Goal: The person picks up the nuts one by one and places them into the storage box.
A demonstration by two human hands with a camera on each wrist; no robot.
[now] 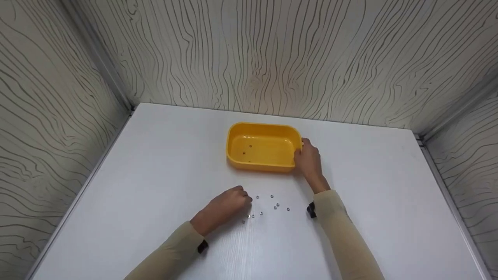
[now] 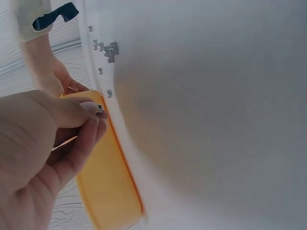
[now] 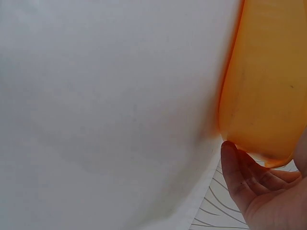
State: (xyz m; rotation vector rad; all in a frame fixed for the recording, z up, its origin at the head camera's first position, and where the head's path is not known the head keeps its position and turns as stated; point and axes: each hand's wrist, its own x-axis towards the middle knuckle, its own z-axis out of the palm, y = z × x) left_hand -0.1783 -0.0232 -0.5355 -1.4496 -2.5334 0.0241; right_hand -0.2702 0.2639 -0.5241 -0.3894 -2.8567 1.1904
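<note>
My left hand is over the table, in front of the yellow tub. Its thumb and fingertips pinch a small metal nut, partly hidden by the fingers. My right hand grips the right end of the yellow plastic tub, thumb over the rim and fingers against the outer wall. Inside the tub, towards its left side, lie a few small nuts. Several more loose nuts are scattered on the table to the right of the left hand.
The white table meets a wood-grain patterned back panel, with similar panels at both sides. Metal strips run along the table's side edges. Dark bands sit at both sleeve cuffs.
</note>
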